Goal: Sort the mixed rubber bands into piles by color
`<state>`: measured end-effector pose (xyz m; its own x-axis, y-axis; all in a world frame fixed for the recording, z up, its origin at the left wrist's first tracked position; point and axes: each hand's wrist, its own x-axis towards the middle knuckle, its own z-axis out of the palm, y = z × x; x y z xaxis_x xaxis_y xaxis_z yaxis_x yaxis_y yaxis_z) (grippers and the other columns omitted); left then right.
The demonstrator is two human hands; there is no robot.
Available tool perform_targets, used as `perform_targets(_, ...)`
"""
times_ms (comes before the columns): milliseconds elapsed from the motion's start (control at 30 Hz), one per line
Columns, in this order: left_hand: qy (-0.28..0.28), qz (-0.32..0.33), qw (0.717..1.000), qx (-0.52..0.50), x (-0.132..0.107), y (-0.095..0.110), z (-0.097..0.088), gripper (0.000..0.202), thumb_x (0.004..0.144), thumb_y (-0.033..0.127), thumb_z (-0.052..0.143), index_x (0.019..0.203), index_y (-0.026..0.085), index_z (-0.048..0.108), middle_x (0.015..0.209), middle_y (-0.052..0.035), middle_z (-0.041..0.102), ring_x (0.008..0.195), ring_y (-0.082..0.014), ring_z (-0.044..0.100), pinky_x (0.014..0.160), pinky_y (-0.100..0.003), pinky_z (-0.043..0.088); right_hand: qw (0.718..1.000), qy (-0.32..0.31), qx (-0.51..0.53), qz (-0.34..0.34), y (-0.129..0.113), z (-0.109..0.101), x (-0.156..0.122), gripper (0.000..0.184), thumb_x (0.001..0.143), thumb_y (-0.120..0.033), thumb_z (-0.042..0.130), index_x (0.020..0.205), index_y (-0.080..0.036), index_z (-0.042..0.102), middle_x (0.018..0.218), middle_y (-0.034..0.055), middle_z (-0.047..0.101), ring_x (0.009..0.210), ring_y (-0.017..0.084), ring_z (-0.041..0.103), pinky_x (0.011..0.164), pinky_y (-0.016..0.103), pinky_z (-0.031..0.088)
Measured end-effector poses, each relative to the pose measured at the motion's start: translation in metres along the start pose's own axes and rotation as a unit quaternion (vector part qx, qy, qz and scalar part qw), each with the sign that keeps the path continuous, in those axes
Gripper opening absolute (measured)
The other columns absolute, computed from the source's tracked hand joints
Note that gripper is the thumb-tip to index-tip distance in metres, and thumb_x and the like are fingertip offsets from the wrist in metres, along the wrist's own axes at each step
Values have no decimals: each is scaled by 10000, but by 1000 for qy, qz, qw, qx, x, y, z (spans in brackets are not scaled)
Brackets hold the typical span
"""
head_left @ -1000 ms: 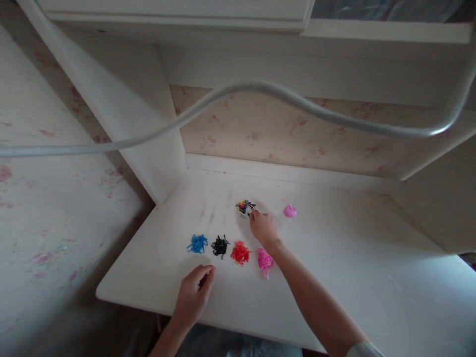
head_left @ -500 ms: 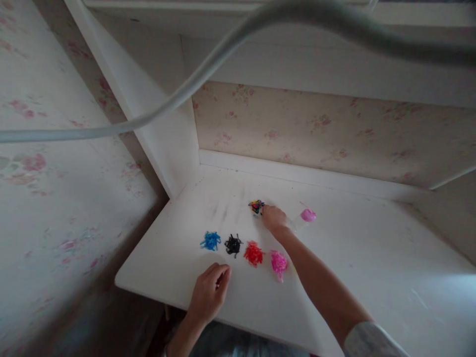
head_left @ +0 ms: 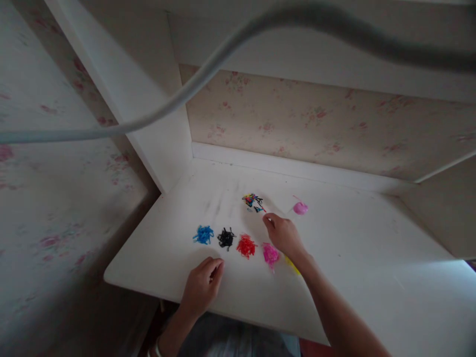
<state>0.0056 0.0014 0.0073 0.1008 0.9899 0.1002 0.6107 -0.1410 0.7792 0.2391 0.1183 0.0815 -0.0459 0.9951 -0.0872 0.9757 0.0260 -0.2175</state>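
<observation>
My right hand (head_left: 284,235) hovers over the white desk (head_left: 353,277) with its fingertips pinched on a tiny red piece, just below a small mixed-colour heap (head_left: 253,201). In a row nearer me lie a blue pile (head_left: 203,234), a black pile (head_left: 225,238), a red pile (head_left: 246,245) and a pink pile (head_left: 270,254). A bit of yellow (head_left: 292,265) shows under my right wrist. My left hand (head_left: 203,285) rests on the desk's front edge, fingers curled loosely, holding nothing I can see.
A pink lid-like object (head_left: 300,208) lies right of the mixed heap. A white upright panel (head_left: 148,119) bounds the desk on the left, floral wallpaper (head_left: 316,124) behind. A grey cable (head_left: 186,94) hangs across the upper view.
My right hand has pulled back from the mixed heap toward the row of piles, with a small red piece pinched in its fingertips. My left hand has stayed at the front edge.
</observation>
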Motion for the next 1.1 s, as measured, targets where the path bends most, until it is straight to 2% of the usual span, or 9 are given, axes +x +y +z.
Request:
perform_targets(133,-4,8,1000,14,0,-2,3,241,923,318,420,912,208,634,734,-3,580,662,-103,552,617,-190,430,998,-1,65,-19,21,10,-45,313,957,-364,353,1010,-255,642,786,24,715,691,148,666,580,200,369)
perform_targets(267,-6,11,999,40,0,-1,6,239,922,322,419,903,213,631,719,1,577,648,-100,550,602,-183,432,999,-8,33,-9,34,22,-73,291,952,-334,370,996,-270,651,797,24,722,729,164,679,588,211,365)
perform_targets(433,-4,19,998,63,0,2,7,229,916,319,426,882,221,630,740,3,600,656,-98,562,628,-181,443,1000,-13,-5,-12,35,28,-83,274,956,-313,380,1009,-271,646,846,22,726,750,162,680,587,212,367)
perform_targets(567,-6,17,997,70,-2,5,8,234,913,314,421,900,227,638,751,1,616,674,-103,574,630,-181,448,1000,-12,-24,-11,35,29,-83,262,949,-300,394,950,-273,654,829,15,725,736,167,680,558,214,355)
perform_targets(733,-34,-15,998,59,0,11,3,270,918,352,409,866,222,639,738,7,611,669,-103,567,626,-193,435,999,24,31,-16,42,32,-90,282,946,-320,382,993,-276,656,831,18,725,721,173,681,575,220,384)
perform_targets(833,-44,-15,997,59,14,20,-4,299,919,363,395,843,216,644,750,-1,623,679,-111,567,636,-206,433,990,64,123,0,47,34,-101,323,938,-375,374,996,-247,664,823,36,721,711,176,680,600,228,420)
perform_targets(933,-44,4,994,97,40,36,-9,297,912,356,400,861,212,654,782,-11,650,696,-121,581,664,-223,437,966,98,236,44,51,40,-116,387,920,-462,379,991,-219,672,792,45,718,661,169,669,599,226,446)
perform_targets(1100,-72,30,973,218,96,65,0,273,897,325,419,900,228,674,861,-16,686,757,-133,610,720,-234,438,927,122,326,140,57,59,-148,466,877,-566,407,946,-206,695,595,9,654,506,142,591,510,207,432)
